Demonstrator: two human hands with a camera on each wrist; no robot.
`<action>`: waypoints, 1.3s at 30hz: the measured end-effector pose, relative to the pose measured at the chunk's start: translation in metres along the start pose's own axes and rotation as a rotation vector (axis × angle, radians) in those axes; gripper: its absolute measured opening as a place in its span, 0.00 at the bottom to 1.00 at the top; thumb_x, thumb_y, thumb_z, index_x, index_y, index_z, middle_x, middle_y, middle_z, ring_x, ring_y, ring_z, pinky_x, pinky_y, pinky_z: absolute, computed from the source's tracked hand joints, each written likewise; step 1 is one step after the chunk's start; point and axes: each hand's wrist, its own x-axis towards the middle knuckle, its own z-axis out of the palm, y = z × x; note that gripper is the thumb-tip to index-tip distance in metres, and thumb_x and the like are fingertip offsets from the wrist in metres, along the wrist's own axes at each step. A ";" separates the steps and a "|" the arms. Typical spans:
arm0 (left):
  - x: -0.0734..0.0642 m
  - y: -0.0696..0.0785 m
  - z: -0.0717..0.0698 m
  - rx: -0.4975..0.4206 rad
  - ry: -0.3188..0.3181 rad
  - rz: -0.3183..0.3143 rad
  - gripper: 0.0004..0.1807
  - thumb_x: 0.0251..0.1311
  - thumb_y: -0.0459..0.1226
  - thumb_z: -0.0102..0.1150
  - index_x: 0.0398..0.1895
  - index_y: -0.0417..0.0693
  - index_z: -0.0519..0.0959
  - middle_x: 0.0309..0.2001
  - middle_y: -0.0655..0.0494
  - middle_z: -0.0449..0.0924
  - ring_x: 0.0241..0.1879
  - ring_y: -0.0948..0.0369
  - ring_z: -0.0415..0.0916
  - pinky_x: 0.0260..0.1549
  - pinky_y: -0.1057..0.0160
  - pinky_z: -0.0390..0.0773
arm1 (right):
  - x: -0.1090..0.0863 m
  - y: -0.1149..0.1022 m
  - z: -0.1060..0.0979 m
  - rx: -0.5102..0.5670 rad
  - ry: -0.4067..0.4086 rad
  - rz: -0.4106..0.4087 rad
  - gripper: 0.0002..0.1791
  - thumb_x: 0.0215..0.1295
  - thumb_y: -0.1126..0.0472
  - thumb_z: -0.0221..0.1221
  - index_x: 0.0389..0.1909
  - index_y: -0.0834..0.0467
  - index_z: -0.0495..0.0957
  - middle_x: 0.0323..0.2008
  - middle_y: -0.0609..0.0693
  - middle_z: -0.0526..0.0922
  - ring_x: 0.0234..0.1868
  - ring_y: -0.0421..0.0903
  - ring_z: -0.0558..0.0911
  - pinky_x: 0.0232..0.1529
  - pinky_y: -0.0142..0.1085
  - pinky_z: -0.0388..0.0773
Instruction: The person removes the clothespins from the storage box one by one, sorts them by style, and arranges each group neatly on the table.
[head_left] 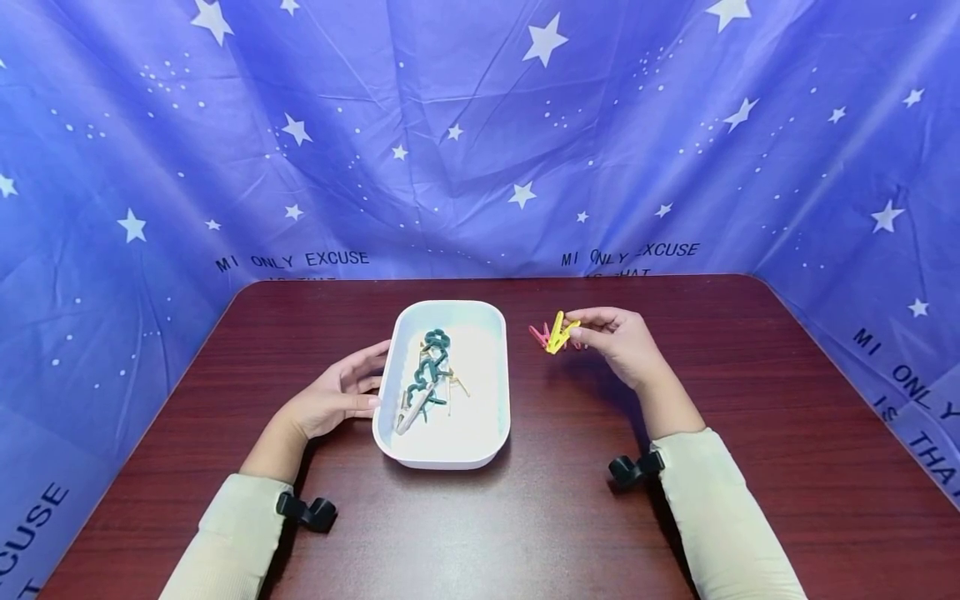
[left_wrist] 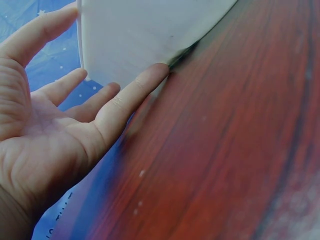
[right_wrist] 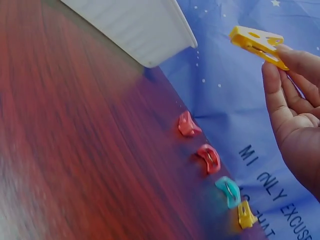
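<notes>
My right hand point(head_left: 618, 342) pinches a yellow clothespin point(right_wrist: 255, 42) by its handle end, between thumb and fingers, lifted above the table to the right of the white plastic tray point(head_left: 491, 446). Beneath it, a pink clothespin point(head_left: 540, 336) shows in the head view; the hand covers most of the others there. At the tray's left side, my left hand point(head_left: 337, 392) touches the outer wall with spread, mostly straight fingers. Inside the tray lie dark green curly pieces point(head_left: 429, 368), a slim greyish stick-like piece point(head_left: 415, 408) and thin gold-coloured bits point(head_left: 459, 383).
In the right wrist view, several small clips stand in a row on the table: a pink clip point(right_wrist: 187, 125), a red clip point(right_wrist: 209, 158), a teal clip point(right_wrist: 229, 192) and a yellow clip point(right_wrist: 246, 216). A starry blue cloth point(head_left: 480, 167) hangs behind the brown table point(head_left: 555, 517).
</notes>
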 end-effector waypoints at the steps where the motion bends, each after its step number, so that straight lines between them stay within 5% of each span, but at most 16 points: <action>1: 0.000 0.000 0.000 -0.002 0.001 -0.004 0.48 0.57 0.23 0.61 0.77 0.43 0.46 0.71 0.33 0.49 0.61 0.52 0.68 0.45 0.56 0.80 | -0.001 0.000 -0.002 0.011 0.006 -0.004 0.13 0.58 0.81 0.58 0.44 0.72 0.81 0.37 0.54 0.87 0.34 0.43 0.84 0.36 0.32 0.81; 8: 0.000 0.001 0.000 -0.059 -0.015 -0.014 0.52 0.57 0.22 0.60 0.79 0.52 0.42 0.73 0.31 0.41 0.62 0.50 0.67 0.43 0.47 0.80 | -0.008 0.001 -0.018 0.089 0.036 -0.006 0.16 0.64 0.81 0.54 0.46 0.66 0.84 0.38 0.54 0.87 0.34 0.43 0.84 0.37 0.31 0.81; 18: 0.001 0.000 0.002 -0.044 -0.031 -0.010 0.49 0.57 0.22 0.59 0.78 0.47 0.44 0.73 0.32 0.41 0.62 0.48 0.66 0.42 0.49 0.81 | -0.016 0.000 -0.041 0.192 0.070 0.001 0.16 0.66 0.81 0.51 0.50 0.71 0.80 0.41 0.56 0.86 0.42 0.48 0.84 0.40 0.45 0.82; 39: 0.001 -0.001 -0.002 -0.054 -0.043 -0.011 0.50 0.57 0.21 0.59 0.78 0.48 0.45 0.74 0.32 0.40 0.62 0.48 0.66 0.43 0.48 0.81 | -0.033 0.001 -0.092 0.198 0.344 0.054 0.12 0.62 0.77 0.59 0.46 0.68 0.83 0.37 0.55 0.87 0.33 0.46 0.86 0.36 0.40 0.83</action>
